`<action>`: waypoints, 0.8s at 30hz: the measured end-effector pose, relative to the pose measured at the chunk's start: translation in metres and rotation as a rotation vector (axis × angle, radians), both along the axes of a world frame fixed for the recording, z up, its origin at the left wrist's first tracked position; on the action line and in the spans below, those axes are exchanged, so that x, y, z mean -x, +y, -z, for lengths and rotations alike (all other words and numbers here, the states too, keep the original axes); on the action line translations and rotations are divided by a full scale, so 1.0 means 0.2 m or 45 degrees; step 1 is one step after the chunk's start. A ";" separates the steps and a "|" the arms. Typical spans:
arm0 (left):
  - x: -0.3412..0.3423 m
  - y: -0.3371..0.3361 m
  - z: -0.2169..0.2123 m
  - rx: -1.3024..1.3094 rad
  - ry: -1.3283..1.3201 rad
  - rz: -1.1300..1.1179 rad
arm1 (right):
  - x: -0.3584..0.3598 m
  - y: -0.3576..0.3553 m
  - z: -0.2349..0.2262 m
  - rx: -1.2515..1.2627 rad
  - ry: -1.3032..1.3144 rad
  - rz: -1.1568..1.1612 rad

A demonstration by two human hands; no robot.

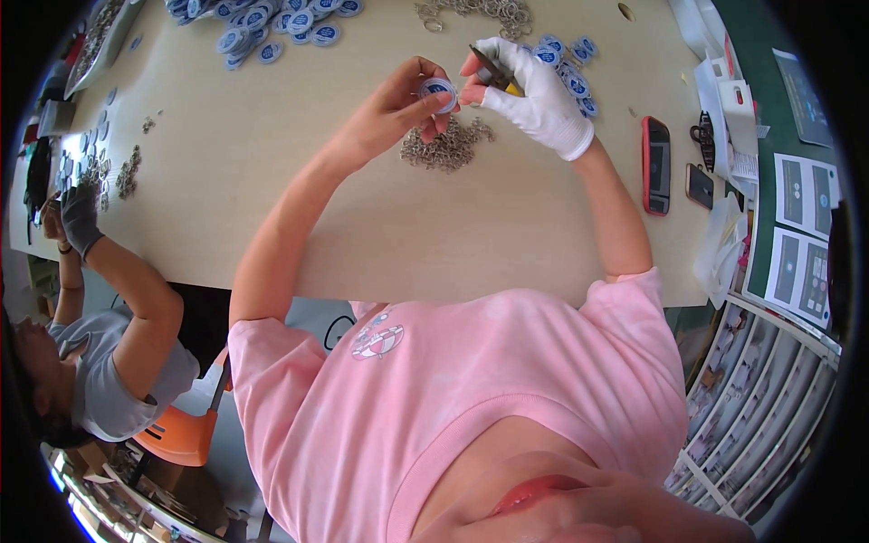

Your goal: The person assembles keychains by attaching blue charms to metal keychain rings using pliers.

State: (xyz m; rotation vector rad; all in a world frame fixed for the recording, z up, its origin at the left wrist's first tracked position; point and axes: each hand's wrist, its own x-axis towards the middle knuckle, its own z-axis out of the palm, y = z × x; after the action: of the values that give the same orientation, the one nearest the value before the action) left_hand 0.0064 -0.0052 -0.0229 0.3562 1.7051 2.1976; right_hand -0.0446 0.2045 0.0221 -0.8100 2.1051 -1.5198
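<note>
From the head camera, the bare left hand (pixel 398 107) pinches a small round blue-and-white badge (pixel 438 90) between thumb and fingertips, just above a heap of metal rings (pixel 445 147) on the pale surface (pixel 272 181). The white-gloved right hand (pixel 534 95) is closed around what looks like dark pliers (pixel 493 71), their tip touching the badge. More badges (pixel 272 23) lie far back; a red phone (pixel 656 165) rests to the right.
</note>
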 end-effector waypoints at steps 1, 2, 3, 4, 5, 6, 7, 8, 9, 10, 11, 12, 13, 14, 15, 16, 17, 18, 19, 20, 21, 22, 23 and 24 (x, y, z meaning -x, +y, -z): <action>0.00 0.00 -0.01 0.051 0.033 0.010 | -0.01 -0.01 0.00 -0.014 0.043 0.034; 0.00 0.00 0.00 0.051 0.034 0.001 | -0.01 -0.01 0.01 -0.014 0.044 0.024; 0.00 0.00 0.01 0.074 0.072 -0.010 | -0.01 -0.01 0.02 -0.015 0.081 0.046; 0.00 0.00 0.02 0.097 0.109 -0.021 | -0.01 -0.01 0.03 -0.015 0.117 0.069; 0.00 0.00 0.03 0.095 0.110 -0.028 | 0.00 -0.02 0.03 -0.017 0.118 0.062; 0.00 0.00 0.03 0.223 0.164 -0.065 | 0.00 -0.02 0.04 -0.021 0.122 0.064; 0.00 0.01 0.03 0.352 0.218 -0.102 | 0.00 -0.02 0.04 -0.024 0.125 0.067; 0.00 0.02 0.03 0.351 0.217 -0.108 | 0.01 -0.01 0.04 -0.025 0.126 0.061; 0.00 0.02 0.03 0.337 0.218 -0.137 | 0.01 -0.01 0.04 -0.067 0.197 0.064; 0.00 0.03 0.03 0.323 0.220 -0.166 | 0.02 -0.01 0.05 -0.109 0.270 0.067; 0.00 0.03 0.03 0.323 0.223 -0.171 | 0.02 0.00 0.05 -0.109 0.274 0.063; 0.01 0.04 0.03 0.262 0.217 -0.160 | 0.02 0.01 0.05 -0.089 0.276 0.064; 0.01 0.04 0.02 0.201 0.215 -0.148 | 0.02 0.02 0.05 -0.069 0.281 0.066; 0.02 0.05 0.02 0.196 0.233 -0.137 | 0.02 0.02 0.04 -0.073 0.297 0.079; 0.01 0.04 0.01 0.225 0.230 -0.140 | 0.02 0.01 0.03 -0.081 0.302 0.069; 0.00 0.04 0.01 0.251 0.233 -0.142 | 0.01 0.00 0.01 -0.091 0.311 0.062; -0.02 0.03 0.03 0.324 0.259 -0.171 | -0.01 -0.02 -0.02 -0.136 0.388 0.055; -0.01 0.02 0.07 0.385 0.313 -0.196 | 0.00 -0.02 -0.02 -0.174 0.525 0.007; 0.00 0.02 0.07 0.416 0.275 -0.186 | 0.01 -0.01 0.01 -0.211 0.510 0.033; 0.00 0.03 0.07 0.444 0.231 -0.167 | 0.03 0.01 0.03 -0.179 0.440 -0.015; 0.00 0.04 0.05 0.454 0.302 -0.182 | 0.02 0.01 0.03 -0.227 0.407 0.002; -0.02 0.04 0.03 0.469 0.375 -0.207 | 0.00 0.01 0.01 -0.158 0.339 -0.011; -0.04 0.04 0.02 0.459 0.408 -0.198 | -0.01 -0.01 0.01 -0.166 0.337 -0.010; -0.04 0.05 0.01 0.473 0.389 -0.222 | -0.02 -0.01 0.00 -0.142 0.355 0.001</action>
State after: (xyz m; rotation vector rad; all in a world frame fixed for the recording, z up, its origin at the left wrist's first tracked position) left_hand 0.0146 0.0041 -0.0257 0.4791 2.3399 1.9528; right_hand -0.0408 0.2017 0.0218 -1.0295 2.3632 -1.3398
